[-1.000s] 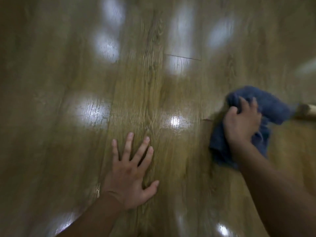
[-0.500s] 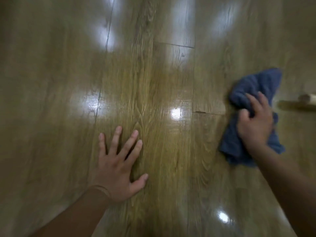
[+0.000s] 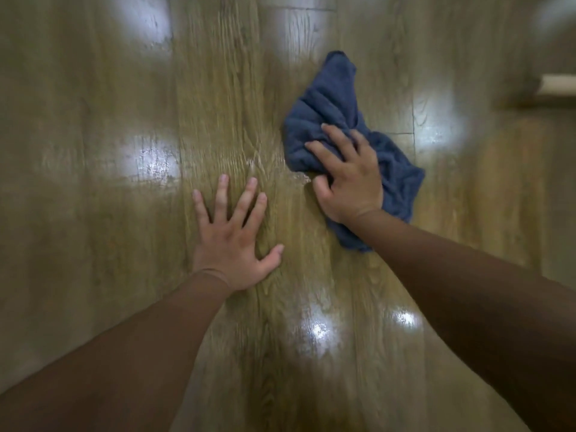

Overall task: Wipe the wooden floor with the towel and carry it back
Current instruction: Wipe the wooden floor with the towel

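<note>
blue towel [image 3: 330, 101] bunched under right hand [image 3: 349, 179] on floor [image 3: 93, 182].

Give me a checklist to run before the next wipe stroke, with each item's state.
1. Right hand gripping the blue towel: ok.
2. Towel bunched, lying on the wooden floor: ok.
3. Left hand flat on the floor, apart from the towel: ok.
4. Wet streak beside the towel's left edge wiped up: not ok.
5. Pale object at the right edge out of the path: cannot tell.
</note>
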Motion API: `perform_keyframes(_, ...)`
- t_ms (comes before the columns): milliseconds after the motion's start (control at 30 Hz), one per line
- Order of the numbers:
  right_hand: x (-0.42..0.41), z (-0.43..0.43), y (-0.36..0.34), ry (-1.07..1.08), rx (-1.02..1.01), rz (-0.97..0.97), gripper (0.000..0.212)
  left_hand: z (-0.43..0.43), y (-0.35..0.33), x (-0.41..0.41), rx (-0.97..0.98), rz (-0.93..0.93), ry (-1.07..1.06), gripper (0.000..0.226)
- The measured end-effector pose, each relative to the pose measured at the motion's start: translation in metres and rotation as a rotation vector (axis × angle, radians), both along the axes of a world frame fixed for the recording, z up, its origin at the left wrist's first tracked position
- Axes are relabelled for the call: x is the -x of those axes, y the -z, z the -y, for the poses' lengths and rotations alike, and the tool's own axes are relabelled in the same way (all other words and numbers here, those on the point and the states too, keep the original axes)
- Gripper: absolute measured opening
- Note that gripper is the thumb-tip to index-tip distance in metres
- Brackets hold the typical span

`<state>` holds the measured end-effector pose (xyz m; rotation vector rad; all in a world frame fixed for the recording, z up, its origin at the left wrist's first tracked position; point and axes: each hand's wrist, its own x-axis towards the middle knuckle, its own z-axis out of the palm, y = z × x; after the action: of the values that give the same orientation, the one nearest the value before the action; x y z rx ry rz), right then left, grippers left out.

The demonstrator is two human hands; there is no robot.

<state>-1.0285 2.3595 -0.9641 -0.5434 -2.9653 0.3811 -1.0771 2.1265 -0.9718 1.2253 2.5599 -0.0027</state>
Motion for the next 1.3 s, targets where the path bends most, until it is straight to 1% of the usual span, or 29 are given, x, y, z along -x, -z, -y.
perform_keyframes(67, 0.003, 0.001, -0.001, -0.024, -0.004, -0.012, 0.049, 0.0, 0.001, 0.001, -0.008, 0.005, 0.002, 0.095)
perform_keyframes(167, 0.0, -0.002, -0.001, -0.001, 0.019, -0.031, 0.048, -0.002, 0.001, -0.002, -0.018, 0.005, -0.006, 0.094)
perform_keyframes(300, 0.0, -0.003, -0.002, -0.003, 0.015, 0.003, 0.048, 0.001, 0.002, -0.001, -0.061, -0.033, -0.042, 0.09)
perform_keyframes(400, -0.002, -0.002, 0.0, -0.008, 0.05, 0.0, 0.048, -0.033, -0.015, -0.049, -0.076, 0.028, -0.239, 0.079)
perform_keyframes(467, -0.002, -0.003, 0.002, 0.015, 0.074, -0.039, 0.048, -0.069, -0.021, -0.115, -0.062, 0.115, -0.222, 0.075)
perform_keyframes(533, -0.007, -0.003, 0.002, 0.023, 0.09, -0.06, 0.048, -0.094, -0.016, -0.157, -0.043, 0.1, -0.237, 0.081)
perform_keyframes(600, -0.008, -0.001, 0.005, -0.001, 0.085, -0.067, 0.047, -0.103, -0.006, -0.161, 0.034, 0.052, -0.292, 0.084)
perform_keyframes(633, -0.01, -0.003, 0.007, -0.006, 0.097, -0.083, 0.047, -0.103, -0.004, -0.162, 0.052, 0.005, -0.287, 0.084)
perform_keyframes(700, -0.02, -0.012, 0.008, -0.059, 0.135, -0.111, 0.048, -0.099, -0.004, -0.162, 0.058, -0.006, -0.302, 0.083)
perform_keyframes(733, -0.029, -0.026, 0.007, -0.065, 0.11, -0.113, 0.049, -0.1, -0.002, -0.163, 0.037, -0.019, -0.309, 0.082)
perform_keyframes(800, -0.065, -0.071, 0.006, 0.056, 0.031, -0.098, 0.051, -0.105, 0.0, -0.165, 0.05, -0.013, -0.324, 0.081)
perform_keyframes(833, -0.094, -0.101, 0.005, 0.181, 0.003, -0.076, 0.053, -0.105, 0.0, -0.164, 0.06, -0.013, -0.325, 0.081)
perform_keyframes(933, -0.207, -0.203, 0.002, 0.649, -0.03, 0.002, 0.056, -0.101, 0.002, -0.163, 0.068, -0.031, -0.317, 0.08)
perform_keyframes(967, -0.242, -0.226, -0.002, 0.755, -0.027, 0.002, 0.057, -0.101, 0.003, -0.164, 0.06, -0.032, -0.311, 0.08)
perform_keyframes(1033, -0.279, -0.242, -0.008, 0.84, -0.03, -0.01, 0.055, -0.103, 0.004, -0.163, 0.046, -0.027, -0.305, 0.08)
perform_keyframes(1100, -0.269, -0.208, -0.008, 0.894, -0.018, 0.007, 0.053, -0.103, 0.005, -0.163, 0.056, -0.025, -0.3, 0.08)
perform_keyframes(1133, -0.256, -0.176, -0.009, 0.874, -0.001, -0.004, 0.053, -0.103, 0.004, -0.162, 0.06, -0.026, -0.297, 0.08)
perform_keyframes(1167, -0.241, -0.14, -0.009, 0.788, 0.003, -0.026, 0.054, -0.102, 0.004, -0.161, 0.058, -0.029, -0.296, 0.08)
perform_keyframes(1200, -0.228, -0.103, -0.006, 0.642, 0.003, -0.049, 0.054, -0.102, 0.003, -0.161, 0.058, -0.038, -0.293, 0.08)
perform_keyframes(1233, -0.22, -0.073, -0.002, 0.448, 0.014, -0.048, 0.053, -0.101, 0.002, -0.161, 0.06, -0.047, -0.288, 0.08)
perform_keyframes(1267, -0.215, -0.057, 0.0, 0.244, 0.034, -0.036, 0.051, -0.101, 0.002, -0.162, 0.059, -0.047, -0.285, 0.08)
perform_keyframes(1300, -0.212, -0.059, 0.001, 0.054, 0.064, -0.02, 0.05, -0.102, 0.002, -0.162, 0.05, -0.042, -0.284, 0.08)
